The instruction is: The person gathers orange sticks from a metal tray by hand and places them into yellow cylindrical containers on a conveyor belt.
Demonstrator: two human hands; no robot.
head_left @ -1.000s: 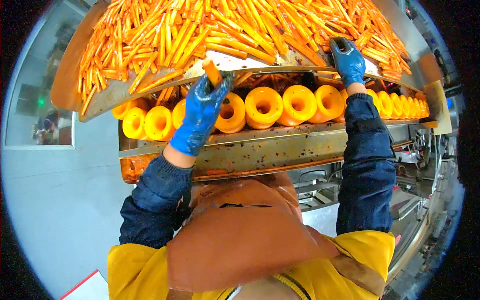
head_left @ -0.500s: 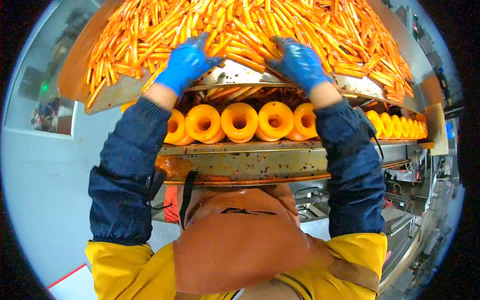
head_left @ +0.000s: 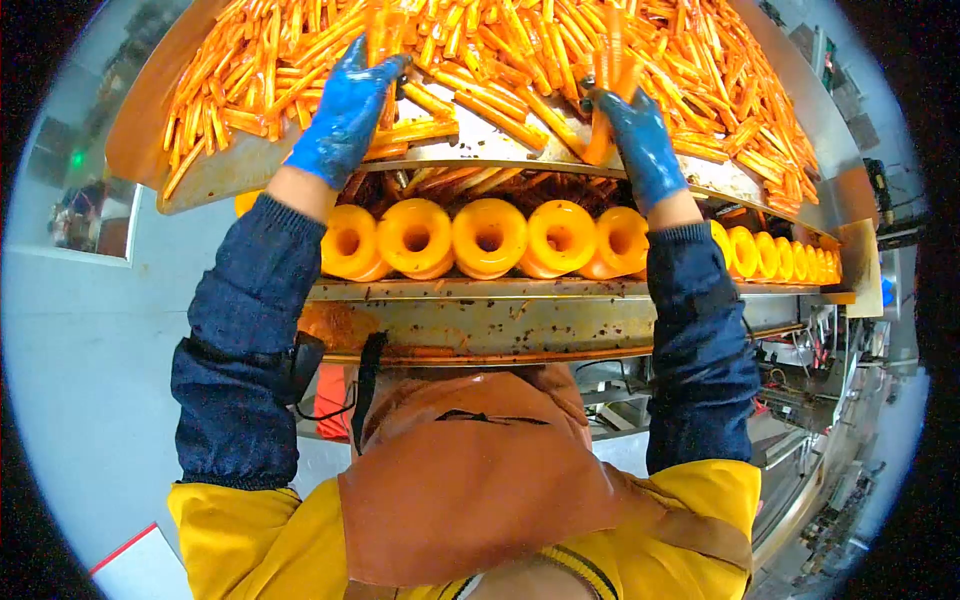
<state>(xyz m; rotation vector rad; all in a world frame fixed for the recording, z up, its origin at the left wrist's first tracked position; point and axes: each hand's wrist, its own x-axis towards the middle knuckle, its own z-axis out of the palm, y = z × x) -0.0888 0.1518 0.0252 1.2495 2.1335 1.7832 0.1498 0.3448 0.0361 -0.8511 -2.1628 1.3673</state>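
A heap of glossy, oily orange food sticks [head_left: 520,60] covers a metal tray [head_left: 480,150] in front of me. My left hand [head_left: 340,120], in a blue glove smeared with oil, is closed round a few sticks [head_left: 383,40] at the heap's near left side; their upper ends are blurred. On the right, my right hand [head_left: 645,145], gloved the same way, grips several sticks [head_left: 603,130] that point upward between thumb and fingers. Some loose sticks lie on the bare metal between the hands.
Below the tray's edge runs a row of yellow-orange funnel-shaped cups [head_left: 463,240], curving away to the right. More sticks lie in the dark gap behind them. A stained metal ledge [head_left: 500,325] crosses in front of my brown apron [head_left: 480,490]. Machinery [head_left: 820,390] stands at right.
Both hands have closed on sticks and lifted some from the heap. My left hand has moved slightly left, my right hand slightly right and nearer to me.
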